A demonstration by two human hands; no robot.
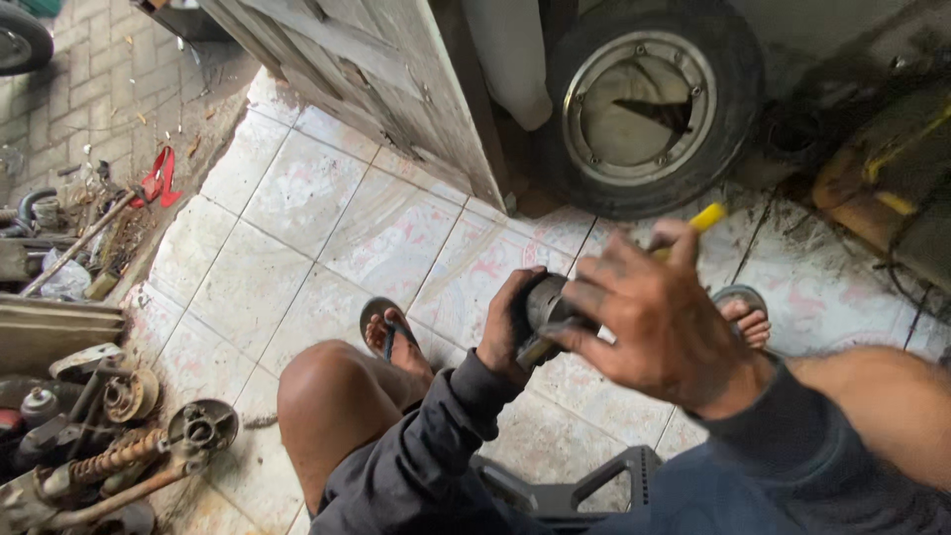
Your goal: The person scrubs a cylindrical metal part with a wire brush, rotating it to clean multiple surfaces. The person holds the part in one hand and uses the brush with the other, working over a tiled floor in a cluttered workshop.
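Dull grey metal part [543, 302], glossy yellow plastic handle [707, 217], smooth marbled tiles [307, 188]

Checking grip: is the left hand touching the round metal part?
Touching. The head view shows the left hand wrapped around the side of the round metal part, with no gap between them.

Quick count: two hands, the left hand [507, 332] and the right hand [654, 317]. One grey metal part [547, 305], one yellow-handled tool [705, 219]. Two sandalled feet, one tyre [649, 104] on its rim, one red-handled tool [158, 178], one coil spring [111, 461].
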